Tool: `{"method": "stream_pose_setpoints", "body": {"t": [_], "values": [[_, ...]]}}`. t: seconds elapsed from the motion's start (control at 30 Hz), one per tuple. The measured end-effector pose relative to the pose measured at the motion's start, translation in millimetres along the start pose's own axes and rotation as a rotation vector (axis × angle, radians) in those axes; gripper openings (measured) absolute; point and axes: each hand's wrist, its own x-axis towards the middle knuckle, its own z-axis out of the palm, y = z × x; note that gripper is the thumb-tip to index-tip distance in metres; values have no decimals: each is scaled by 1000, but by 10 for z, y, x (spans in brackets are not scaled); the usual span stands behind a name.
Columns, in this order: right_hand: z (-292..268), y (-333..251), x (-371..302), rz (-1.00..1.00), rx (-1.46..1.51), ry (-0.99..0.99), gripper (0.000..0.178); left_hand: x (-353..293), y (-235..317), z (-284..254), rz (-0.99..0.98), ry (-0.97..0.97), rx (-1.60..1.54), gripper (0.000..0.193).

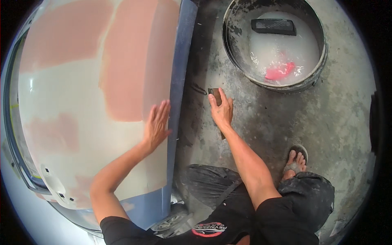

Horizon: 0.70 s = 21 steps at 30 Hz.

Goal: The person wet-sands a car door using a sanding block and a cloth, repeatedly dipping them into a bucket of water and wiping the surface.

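Note:
My left hand point(156, 124) lies flat with its fingers stretched out near the right edge of a car door panel point(104, 159). This panel is cream-coloured with dull pink patches point(128, 61), and a blue-grey strip point(182, 61) runs along its edge. Out over the floor, apart from the panel, my right hand point(222, 112) grips a long brown sanding block point(217, 97) between thumb and fingers. The palm covers the block's middle; only its ends show.
A large dark bucket point(243, 69) of cloudy water stands at the far right. In it are a black block point(273, 27) and a pink cloth-like piece point(280, 71). Below lies a stained concrete floor point(326, 118), with my sandalled foot point(296, 161) on it.

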Motion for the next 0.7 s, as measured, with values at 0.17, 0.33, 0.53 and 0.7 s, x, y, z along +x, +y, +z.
{"method": "stream_pose_setpoints", "body": {"t": [0.17,0.33,0.53,0.7], "values": [[-126,54,100,-28,-36,13,70,1127,-656,-543,-206,198,-1,105],[-294,-23,101,-110,-46,25,70,2036,-1287,-918,-350,260,64,106],[-419,23,174,-101,-85,41,69,2094,-1212,-879,-366,277,65,107],[-339,50,202,-125,-69,102,69,1636,-854,-657,-318,211,58,109]]}}
